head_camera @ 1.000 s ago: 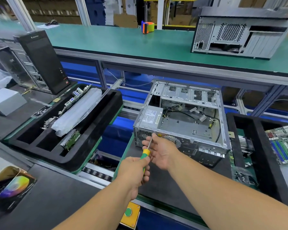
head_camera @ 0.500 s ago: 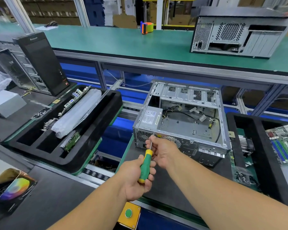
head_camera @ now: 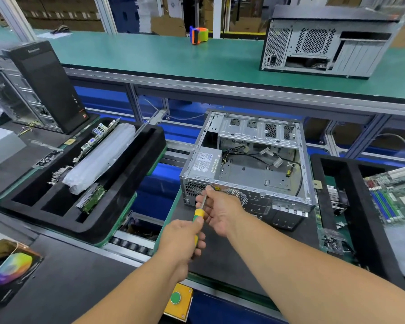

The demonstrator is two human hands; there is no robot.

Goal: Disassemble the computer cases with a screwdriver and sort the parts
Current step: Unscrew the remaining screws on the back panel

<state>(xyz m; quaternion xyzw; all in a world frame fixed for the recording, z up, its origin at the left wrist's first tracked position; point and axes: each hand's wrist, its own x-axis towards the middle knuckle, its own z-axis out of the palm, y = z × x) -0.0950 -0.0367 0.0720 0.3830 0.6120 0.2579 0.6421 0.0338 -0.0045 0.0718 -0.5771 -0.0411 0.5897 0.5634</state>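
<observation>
While both hands (head_camera: 220, 212) grip the screwdriver (head_camera: 200, 212), its tip meets the case (head_camera: 255, 174)

Open-topped computer case (head_camera: 255, 174) flanked by black sorting tray (head_camera: 117, 202) left, second tray (head_camera: 332, 206) right, bare mat (head_camera: 220, 258) left clear in front.

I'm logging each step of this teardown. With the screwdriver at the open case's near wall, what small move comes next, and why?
Probably seat the tip and turn. The left hand grips the screwdriver handle, the right hand steadies its shaft, and the tip meets the open case beside the power supply.
</observation>
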